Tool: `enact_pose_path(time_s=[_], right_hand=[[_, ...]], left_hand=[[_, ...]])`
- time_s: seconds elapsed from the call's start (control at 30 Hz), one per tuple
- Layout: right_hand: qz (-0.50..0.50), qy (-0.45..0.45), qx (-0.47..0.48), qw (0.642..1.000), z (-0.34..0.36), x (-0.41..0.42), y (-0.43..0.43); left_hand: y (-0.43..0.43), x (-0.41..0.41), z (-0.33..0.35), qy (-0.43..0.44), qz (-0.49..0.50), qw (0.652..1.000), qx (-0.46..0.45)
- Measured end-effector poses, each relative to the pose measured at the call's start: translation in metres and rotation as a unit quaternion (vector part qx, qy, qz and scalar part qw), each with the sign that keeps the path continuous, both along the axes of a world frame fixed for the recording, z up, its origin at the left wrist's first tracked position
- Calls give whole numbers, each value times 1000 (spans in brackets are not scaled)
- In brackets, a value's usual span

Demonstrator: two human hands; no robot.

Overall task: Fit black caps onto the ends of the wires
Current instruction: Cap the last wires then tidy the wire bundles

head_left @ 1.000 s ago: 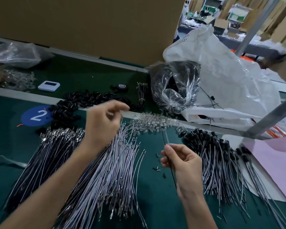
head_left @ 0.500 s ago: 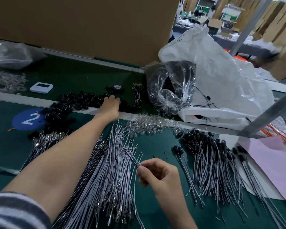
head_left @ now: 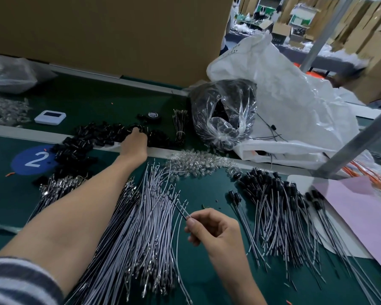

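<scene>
Two hands are busy on the green table (head_left: 11,194), and there's plenty that could slip here. At the left of the frame, beside the blue sticker (head_left: 33,159), the heap of black caps (head_left: 86,142) spills over the pale rail. The left hand (head_left: 134,140) is dug right into it with its fingertips buried, so I cannot tell whether a cap is pinched yet. The caps look small and jumbled, so I'd say that hand could lift two, or none, or scatter a few. Its forearm crosses above the loose wires (head_left: 141,234), and a careless pull back might drag that fan into a tangle. In the centre, the right hand (head_left: 216,232) has thumb and forefinger pinched on the picked wires (head_left: 180,209), with their ends pointing up and left. There seem to be two thin strands, and they look whippy. If the ends splay apart, the cap may miss or seat crooked. Further right lie the capped wires (head_left: 279,208), close enough that a dropped bare strand would vanish among the finished ones.
</scene>
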State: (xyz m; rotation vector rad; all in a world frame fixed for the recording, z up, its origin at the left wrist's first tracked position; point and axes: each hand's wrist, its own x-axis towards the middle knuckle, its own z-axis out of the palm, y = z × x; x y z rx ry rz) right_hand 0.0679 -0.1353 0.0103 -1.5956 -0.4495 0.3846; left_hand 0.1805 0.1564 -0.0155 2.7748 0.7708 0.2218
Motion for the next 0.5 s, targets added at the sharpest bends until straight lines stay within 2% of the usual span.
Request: enact_pose_path(time_s=[0.13,0.27,0.37,0.43,0.5], right_hand=[[-8,-4,-1,1000,2,0,-5],[-8,-7,-3,1000,2,1,-7],[-10,-2,-5,1000,1,1,-7],[-13,1,-5,1000,0,1,-8],[-31,-3,-2,1000,1,3,-9]], left_hand=[[6,-3,-10,-67,29,997,9],[11,-1,-13,-17,-21,998,62],[12,3,-10,-13,-22,997,79],[11,2,-9,-41,-5,997,61],[6,-1,-7,-126,23,992,-16]])
